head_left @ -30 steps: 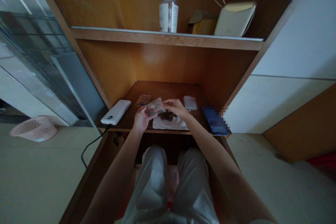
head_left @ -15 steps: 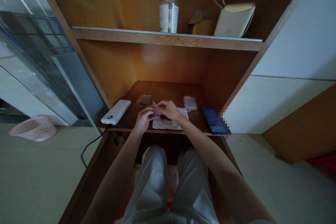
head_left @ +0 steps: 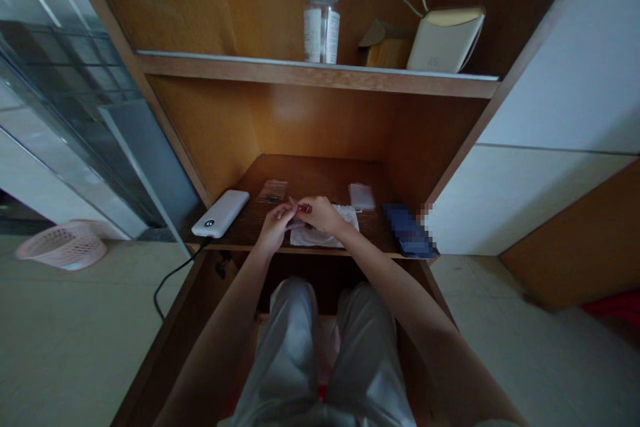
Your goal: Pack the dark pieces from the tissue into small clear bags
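Over the front of the brown shelf my two hands meet, fingertips together. A small clear plastic bag [head_left: 293, 201] is pinched between them, its upper edge sticking up a little. My left hand [head_left: 273, 225] is closed on its left side. From the right, my right hand [head_left: 321, 215] closes its thumb and fingers at the bag's top. Most of the bag is hidden by fingers. Under the hands lies a white tissue [head_left: 345, 219], partly covered by my right hand. Behind my left hand rests another clear bag [head_left: 273, 191] with something dark in it.
A stack of clear bags [head_left: 361, 196] lies behind right, near a dark blue phone [head_left: 407, 230]. A white power bank [head_left: 221, 213] with a black cable [head_left: 173, 273] sits left. The upper shelf [head_left: 320, 77] holds a bottle [head_left: 322, 23] and a cream-coloured device [head_left: 447, 40].
My right hand has moved slightly left and down, so the fingertips of both hands are closer together. Less of the bag shows between them.
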The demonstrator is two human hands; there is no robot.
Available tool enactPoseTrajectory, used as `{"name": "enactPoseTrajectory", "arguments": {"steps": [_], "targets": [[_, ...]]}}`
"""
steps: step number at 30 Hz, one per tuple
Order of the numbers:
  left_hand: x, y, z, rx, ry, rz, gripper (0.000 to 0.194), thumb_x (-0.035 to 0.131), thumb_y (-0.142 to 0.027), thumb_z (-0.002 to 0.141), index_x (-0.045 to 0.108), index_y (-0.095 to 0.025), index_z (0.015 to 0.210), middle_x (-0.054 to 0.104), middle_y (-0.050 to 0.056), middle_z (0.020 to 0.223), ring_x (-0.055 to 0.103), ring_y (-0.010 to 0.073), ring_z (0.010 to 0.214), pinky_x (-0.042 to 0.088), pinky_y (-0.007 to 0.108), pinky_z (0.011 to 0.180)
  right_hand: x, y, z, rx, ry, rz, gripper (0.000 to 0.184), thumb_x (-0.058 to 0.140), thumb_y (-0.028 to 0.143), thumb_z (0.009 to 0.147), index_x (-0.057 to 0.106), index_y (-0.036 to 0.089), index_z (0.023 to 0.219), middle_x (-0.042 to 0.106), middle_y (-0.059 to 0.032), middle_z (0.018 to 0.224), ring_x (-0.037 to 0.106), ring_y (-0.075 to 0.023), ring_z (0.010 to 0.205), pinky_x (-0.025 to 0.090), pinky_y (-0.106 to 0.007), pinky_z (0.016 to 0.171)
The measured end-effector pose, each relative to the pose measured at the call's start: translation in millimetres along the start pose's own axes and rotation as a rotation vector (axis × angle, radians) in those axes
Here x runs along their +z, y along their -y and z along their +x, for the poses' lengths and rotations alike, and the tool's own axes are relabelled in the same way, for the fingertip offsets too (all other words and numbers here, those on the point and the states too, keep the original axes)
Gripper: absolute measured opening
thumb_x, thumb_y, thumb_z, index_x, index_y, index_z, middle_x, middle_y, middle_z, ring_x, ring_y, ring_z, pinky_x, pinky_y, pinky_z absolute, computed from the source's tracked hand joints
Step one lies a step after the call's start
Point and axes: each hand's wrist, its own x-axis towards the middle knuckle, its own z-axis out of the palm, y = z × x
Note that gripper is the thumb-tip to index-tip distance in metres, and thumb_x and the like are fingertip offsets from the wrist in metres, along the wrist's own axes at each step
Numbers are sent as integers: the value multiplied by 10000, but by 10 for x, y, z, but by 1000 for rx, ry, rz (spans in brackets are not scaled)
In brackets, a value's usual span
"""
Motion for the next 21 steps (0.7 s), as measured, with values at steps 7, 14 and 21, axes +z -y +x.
{"name": "enactPoseTrajectory", "arguments": {"steps": [7, 14, 21], "targets": [[-14, 58, 18, 6, 3, 21, 217, 729, -327, 632, 610, -173, 729, 613, 11, 794, 613, 171, 766, 553, 338, 681, -25, 15, -11, 11, 18, 48, 125, 596, 146, 767, 711, 159, 813, 691, -28, 735, 600, -114, 662, 402, -208, 626], [20, 34, 2, 19, 6, 17, 187, 714, -308, 640, 631, -173, 737, 622, 20, 814, 604, 167, 765, 540, 315, 672, 6, -23, -7, 26, 10, 69, 197, 551, 98, 775, 717, 161, 861, 705, -35, 756, 620, -119, 662, 422, -211, 639], [65, -10, -23, 22, 7, 34, 174, 727, -287, 616, 639, -171, 712, 623, 12, 756, 602, 164, 719, 534, 315, 665, 2, -22, -10, 82, 19, 123, 196, 531, 91, 787, 712, 150, 832, 690, -24, 706, 597, -101, 612, 420, -202, 622]]}}
